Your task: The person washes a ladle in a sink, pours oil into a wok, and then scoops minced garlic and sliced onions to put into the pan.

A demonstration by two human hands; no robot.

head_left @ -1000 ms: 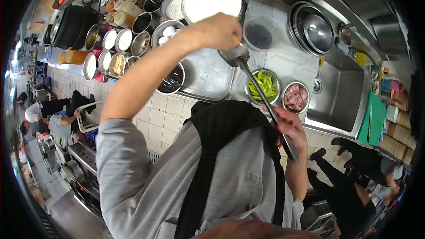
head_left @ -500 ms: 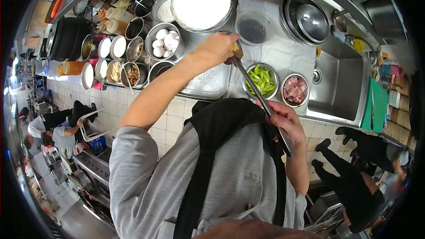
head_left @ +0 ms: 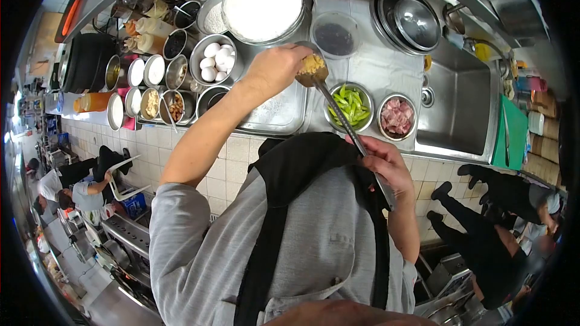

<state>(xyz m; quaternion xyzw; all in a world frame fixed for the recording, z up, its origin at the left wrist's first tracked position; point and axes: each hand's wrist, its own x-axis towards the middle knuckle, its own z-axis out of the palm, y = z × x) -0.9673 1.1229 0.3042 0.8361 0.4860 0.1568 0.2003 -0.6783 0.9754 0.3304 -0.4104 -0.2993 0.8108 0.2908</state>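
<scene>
A long-handled metal ladle (head_left: 342, 111) slants across the space in front of my chest. My right hand (head_left: 386, 166) is wrapped round the lower part of its handle. In the ladle's bowl-shaped head lies a lump of yellow-brown mince or paste (head_left: 312, 64). My left hand (head_left: 279, 68) is at the left edge of the ladle head, fingers bent together and touching or close to the paste. Its fingertips are partly hidden, so what they pinch does not show. Beneath the handle stands a bowl of cut green peppers (head_left: 350, 107). Beside it is a bowl of raw meat pieces (head_left: 397, 116).
A big tub of white contents (head_left: 261, 6) stands behind a metal tray (head_left: 278, 111). To its left are a bowl of eggs (head_left: 216, 60) and several seasoning pots. Stacked metal bowls (head_left: 417, 24) sit by the sink (head_left: 462, 108). Other people are at both sides.
The view has shifted, so the counter appears farther left. The ladle head has turned to show more of the paste, and my left hand has drawn back slightly to the left.
</scene>
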